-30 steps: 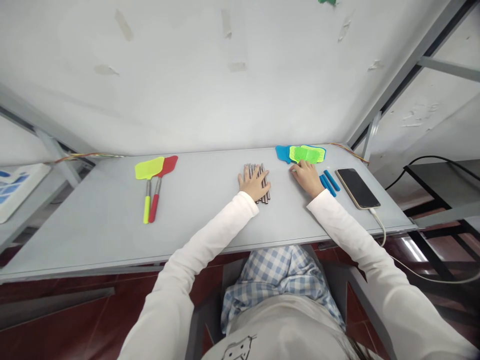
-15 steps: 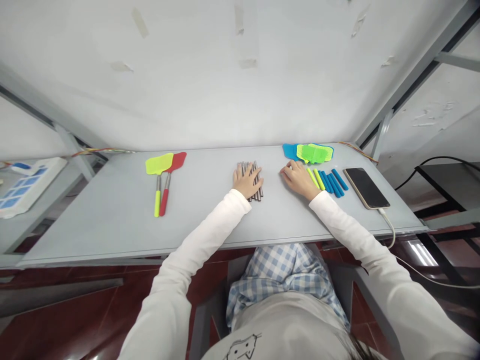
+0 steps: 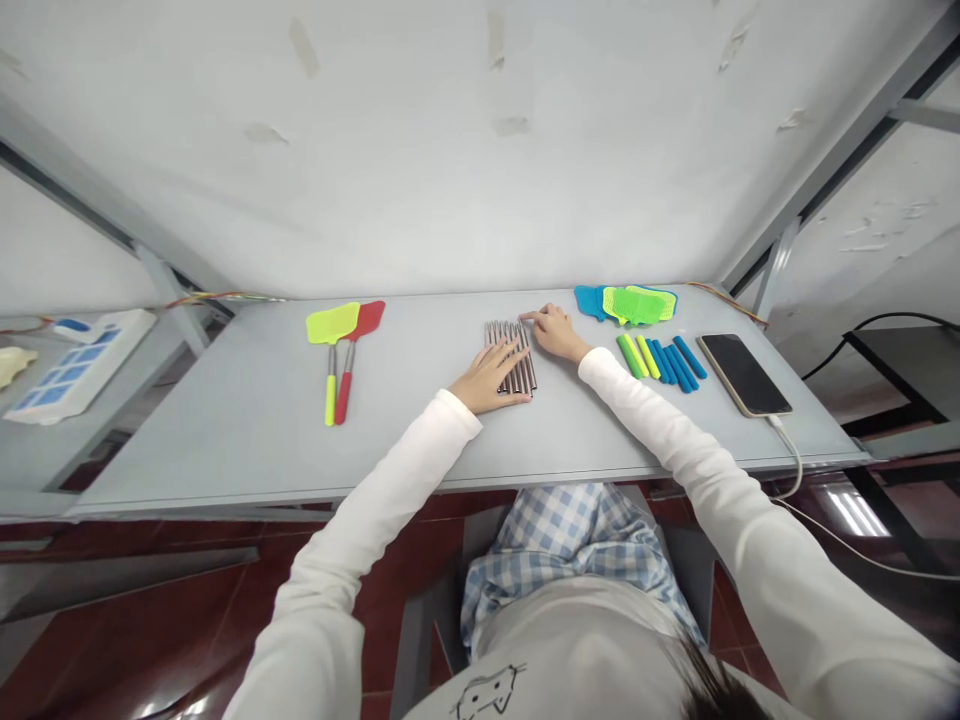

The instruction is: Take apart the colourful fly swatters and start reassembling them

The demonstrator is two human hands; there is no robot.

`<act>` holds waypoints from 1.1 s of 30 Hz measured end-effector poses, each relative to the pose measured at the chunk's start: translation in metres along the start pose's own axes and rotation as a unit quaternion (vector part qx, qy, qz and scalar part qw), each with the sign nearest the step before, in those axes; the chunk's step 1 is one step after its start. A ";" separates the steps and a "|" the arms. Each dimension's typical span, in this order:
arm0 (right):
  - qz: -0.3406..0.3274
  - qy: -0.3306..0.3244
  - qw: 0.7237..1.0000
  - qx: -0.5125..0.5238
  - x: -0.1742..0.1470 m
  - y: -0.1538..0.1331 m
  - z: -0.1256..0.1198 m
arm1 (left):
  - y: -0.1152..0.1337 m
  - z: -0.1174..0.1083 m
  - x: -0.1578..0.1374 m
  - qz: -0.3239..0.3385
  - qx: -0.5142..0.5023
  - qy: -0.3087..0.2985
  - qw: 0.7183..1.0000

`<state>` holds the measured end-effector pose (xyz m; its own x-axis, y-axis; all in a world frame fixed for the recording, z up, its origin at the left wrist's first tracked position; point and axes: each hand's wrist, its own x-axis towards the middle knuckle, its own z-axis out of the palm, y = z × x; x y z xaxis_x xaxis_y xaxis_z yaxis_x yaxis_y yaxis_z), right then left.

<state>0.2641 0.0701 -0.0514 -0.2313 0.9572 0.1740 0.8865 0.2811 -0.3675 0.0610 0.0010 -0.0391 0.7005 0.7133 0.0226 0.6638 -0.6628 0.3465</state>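
Observation:
Several slim metal rods (image 3: 528, 372) lie side by side on the grey table, partly covered by my left hand (image 3: 487, 380). That hand rests flat on them with its fingers spread. At the rods' far end, my right hand (image 3: 555, 332) stretches out its index finger to the tip of the rightmost rod; its other fingers are curled and nothing shows in them. Green, yellow and blue handle sleeves (image 3: 664, 360) lie in a row to the right. Behind them is a pile of blue, yellow and green fly swatter heads (image 3: 637, 305).
A yellow fly swatter (image 3: 332, 325) and a red fly swatter (image 3: 367, 320) lie assembled at the left. A phone (image 3: 744, 374) with a white charging cable (image 3: 787, 440) lies at the right. The wall (image 3: 420, 200) rises behind the table (image 3: 247, 430).
My right hand has moved left from beside the sleeves to the rods' far end. My left hand has slid toward me and turned, uncovering more of the rods. The view has shifted slightly.

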 end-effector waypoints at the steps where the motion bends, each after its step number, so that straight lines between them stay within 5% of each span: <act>1: 0.002 0.005 1.000 0.007 0.001 0.001 0.001 | -0.001 0.001 0.002 0.003 -0.002 0.001 1.000; 9: 0.011 0.052 0.999 -0.005 -0.006 0.000 0.009 | -0.003 0.009 0.006 -0.008 -0.014 0.011 1.000; 16: 0.016 0.029 0.998 -0.050 -0.017 -0.014 0.005 | 0.006 0.009 0.010 0.007 -0.027 0.026 0.999; 19: 0.049 0.036 0.998 -0.013 -0.026 -0.016 0.001 | -0.007 -0.002 -0.001 -0.014 -0.047 0.082 0.995; 22: 0.063 0.046 0.997 0.006 -0.038 -0.016 -0.005 | -0.039 -0.022 -0.027 -0.160 -0.018 0.202 0.966; 26: 0.040 0.003 0.998 0.055 -0.053 -0.020 -0.010 | -0.089 -0.039 -0.069 -0.529 0.045 0.268 0.804; 28: 0.022 -0.009 0.993 0.115 -0.057 -0.022 -0.010 | -0.102 -0.040 -0.083 -0.578 0.053 0.248 0.776; 33: 0.024 -0.014 0.966 0.259 -0.059 -0.015 -0.005 | -0.096 -0.033 -0.083 -0.533 0.056 0.253 0.805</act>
<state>0.2662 0.0089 -0.0515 -0.2120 0.9695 0.1231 0.5794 0.2262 -0.7830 -0.0694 0.0129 -0.0432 -0.4620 0.8728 0.1576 0.8562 0.3925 0.3360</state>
